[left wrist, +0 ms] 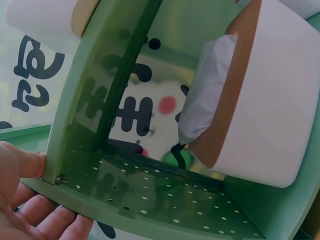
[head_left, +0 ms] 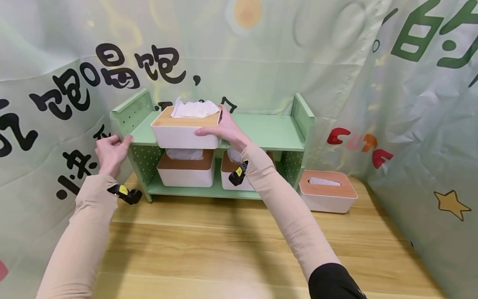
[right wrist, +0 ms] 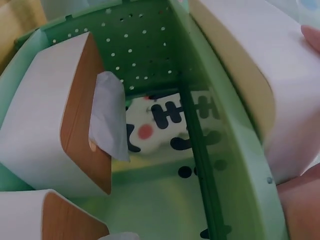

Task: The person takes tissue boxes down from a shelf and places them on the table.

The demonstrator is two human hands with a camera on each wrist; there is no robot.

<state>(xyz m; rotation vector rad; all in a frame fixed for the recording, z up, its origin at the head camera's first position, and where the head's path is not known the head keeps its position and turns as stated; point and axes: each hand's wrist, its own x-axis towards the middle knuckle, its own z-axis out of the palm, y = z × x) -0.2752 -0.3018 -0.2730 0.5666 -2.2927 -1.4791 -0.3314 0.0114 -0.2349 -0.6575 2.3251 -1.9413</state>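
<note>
My right hand (head_left: pixel 228 128) grips the right end of a white tissue box (head_left: pixel 186 136) with a light wood lid and a tissue standing out of it. This box is at the left part of the green shelf's (head_left: pixel 269 131) upper board, overlapping its front edge; whether it touches the board I cannot tell. At the shelf's left side, my left hand (head_left: pixel 112 153) pinches the panel edge, thumb (left wrist: pixel 25 162) on one face and fingers below. On the lower board sit a left tissue box (head_left: pixel 186 176) and a second one (head_left: pixel 228 178), partly hidden behind my right wrist.
Right of the shelf, another tissue box (head_left: pixel 328 191) with a reddish-brown lid stands on the wooden table (head_left: pixel 209 249). Printed cloth (head_left: pixel 239 50) hangs behind and along both sides. The shelf has raised side panels (head_left: pixel 303 118) with small holes.
</note>
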